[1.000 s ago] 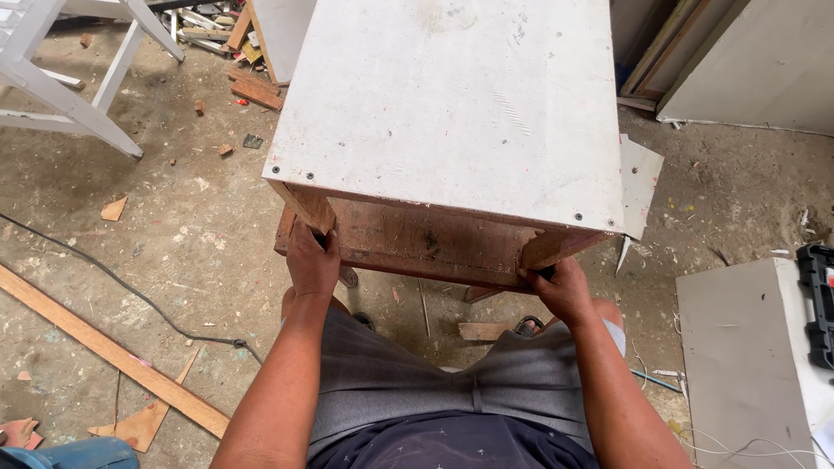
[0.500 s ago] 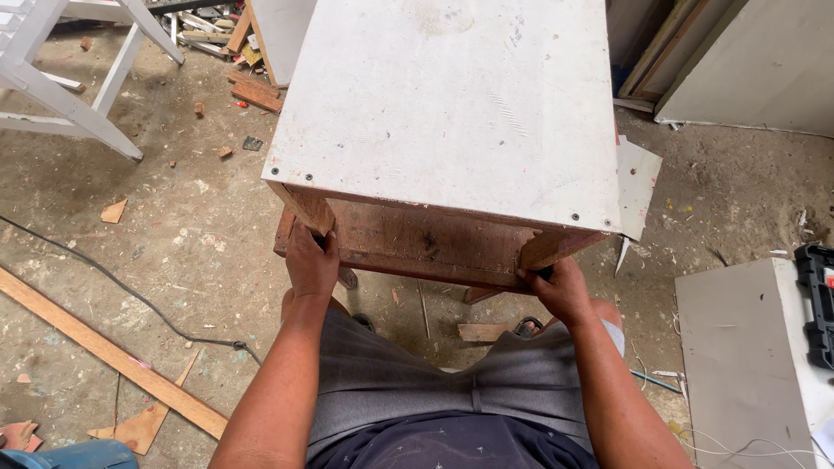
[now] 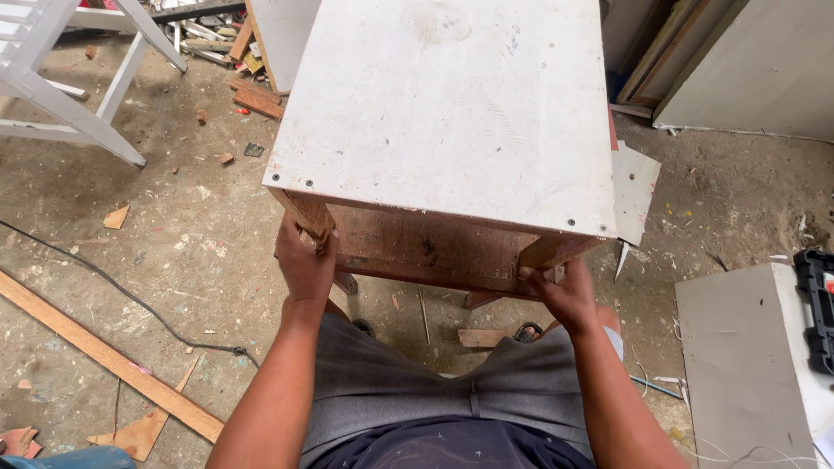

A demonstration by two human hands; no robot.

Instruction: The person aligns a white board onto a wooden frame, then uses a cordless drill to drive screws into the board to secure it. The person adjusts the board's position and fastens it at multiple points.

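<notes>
The left hand (image 3: 304, 260) is closed around the near-left wooden leg (image 3: 306, 217) of a small table (image 3: 452, 113) with a white top, and the right hand (image 3: 565, 295) clasps the near-right leg (image 3: 547, 252). The table stands on the dusty concrete floor (image 3: 174, 260) just in front of the person's knees. A white chair (image 3: 61, 78) stands far left, a long wooden strip (image 3: 104, 356) and black cable (image 3: 113, 287) lie near left, and a grey panel (image 3: 738, 365) with a black case (image 3: 817, 304) lies right.

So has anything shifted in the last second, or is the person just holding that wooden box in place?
Nothing visibly changed. The left hand and right hand grip the near corners of the white-topped wooden box as before, and the long plank and black cable lie on the floor where they were.
</notes>
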